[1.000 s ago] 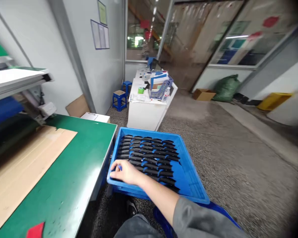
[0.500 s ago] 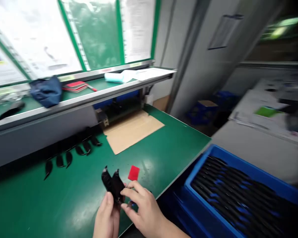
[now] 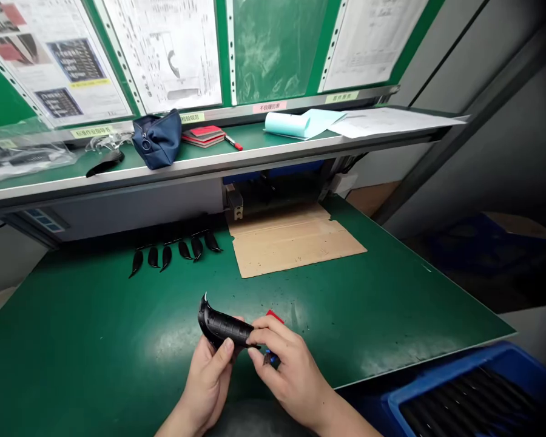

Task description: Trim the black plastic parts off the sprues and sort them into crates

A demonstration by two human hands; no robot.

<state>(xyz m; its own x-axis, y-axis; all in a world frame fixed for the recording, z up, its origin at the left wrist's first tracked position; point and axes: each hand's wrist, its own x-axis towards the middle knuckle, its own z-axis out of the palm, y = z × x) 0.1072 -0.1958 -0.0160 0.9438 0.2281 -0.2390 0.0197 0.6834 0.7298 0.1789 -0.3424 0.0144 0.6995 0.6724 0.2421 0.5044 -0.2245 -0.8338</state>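
Fingers (image 3: 273, 337) of the right hand (image 3: 293, 370) meet the thumb at the right end of a black part (image 3: 225, 328), the fingertips lying over that end and the thumb tip just below it. The left hand (image 3: 209, 376) is clamped on the part from beneath, nearer its other end: its thumb presses the near side, and its other fingers go behind, mostly hidden. A small blue thing (image 3: 272, 358) sits in the curl of the right hand, largely covered, and how firmly it is gripped I cannot tell. The part is held above the near edge of the green desk (image 3: 131, 340), between the two hands. Its long axis runs across the view, sloping from upper left down to lower right; the left end flares into a hook whose narrow tip points up, while the right end tapers in among the right fingers. Just beyond the right hand, a red scrap (image 3: 275, 316) is partly hidden on the desk. Farther back lie a row of black pieces (image 3: 165, 258) and, right of them, a cardboard sheet (image 3: 295, 243).
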